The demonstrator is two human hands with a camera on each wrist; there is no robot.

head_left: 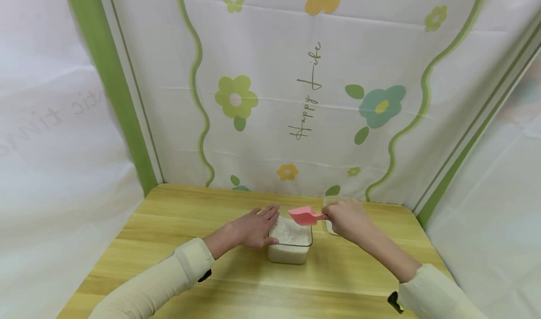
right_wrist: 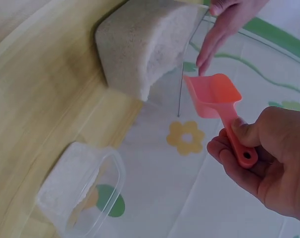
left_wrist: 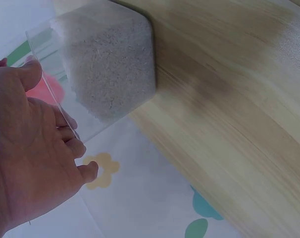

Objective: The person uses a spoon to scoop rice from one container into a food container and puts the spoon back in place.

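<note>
A clear square container, nearly full of white rice, stands on the table. My left hand rests along its left rim, with the fingers mostly straight and spread and the thumb near the front corner. In the left wrist view this hand touches the rim with its thumb and fingertips. My right hand grips a pink scoop by the handle, above the container's right side. The right wrist view shows the scoop's bowl without visible rice, and the handle held between thumb and curled fingers.
A smaller clear plastic tub with white contents stands to the right of the rice container, partly hidden behind my right hand in the head view. The wooden table ends at a printed curtain; more curtains hang at both sides.
</note>
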